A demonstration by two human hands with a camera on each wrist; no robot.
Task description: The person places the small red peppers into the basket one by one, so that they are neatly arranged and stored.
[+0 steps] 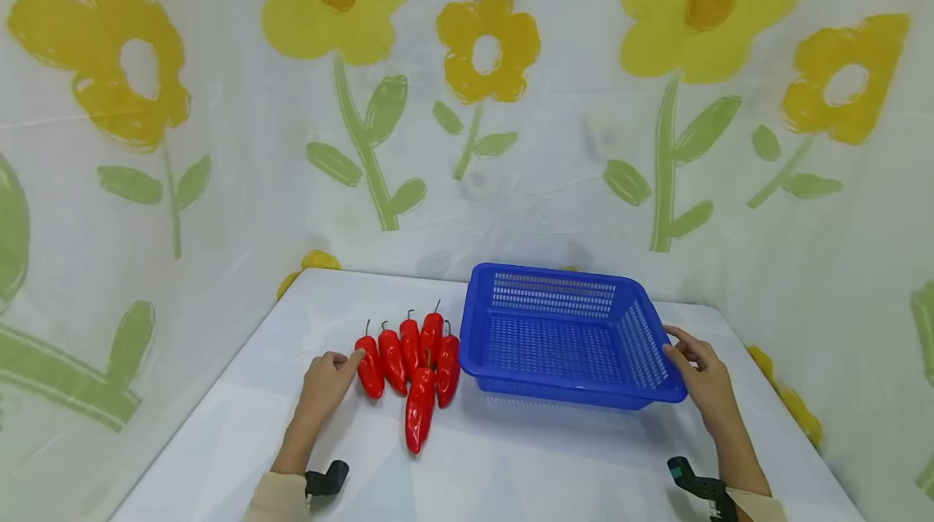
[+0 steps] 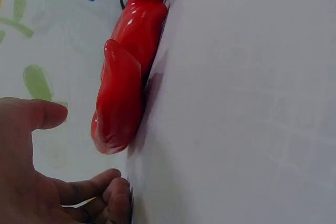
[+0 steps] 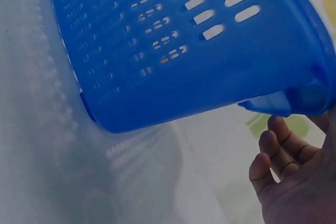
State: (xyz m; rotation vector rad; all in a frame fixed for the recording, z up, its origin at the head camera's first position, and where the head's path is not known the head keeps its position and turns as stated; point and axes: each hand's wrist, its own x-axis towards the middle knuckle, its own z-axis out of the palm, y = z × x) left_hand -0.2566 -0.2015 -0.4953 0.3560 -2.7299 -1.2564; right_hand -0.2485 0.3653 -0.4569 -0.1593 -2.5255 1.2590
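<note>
Several glossy red chili peppers lie on the white table, most side by side with stems pointing away. One chili pepper (image 1: 419, 412) sits closer to the front than the others. My left hand (image 1: 327, 380) is beside the leftmost chili pepper (image 1: 370, 368), fingertips right at its left side in the head view. In the left wrist view, thumb and loosely bent fingers stand apart with nothing between them. To the right of the peppers is a blue plastic basket (image 1: 569, 386) with perforated walls and nothing inside. My right hand (image 1: 704, 380) pinches its right rim, thumb on top; the index fingertip is partly hidden.
The white table (image 1: 562, 465) meets a flower-printed curtain (image 1: 554, 181) at the back and sides. Bare tabletop lies in front of the basket and left of the peppers. A dark wrist camera (image 1: 328, 479) is strapped to the left wrist, another (image 1: 696, 483) to the right.
</note>
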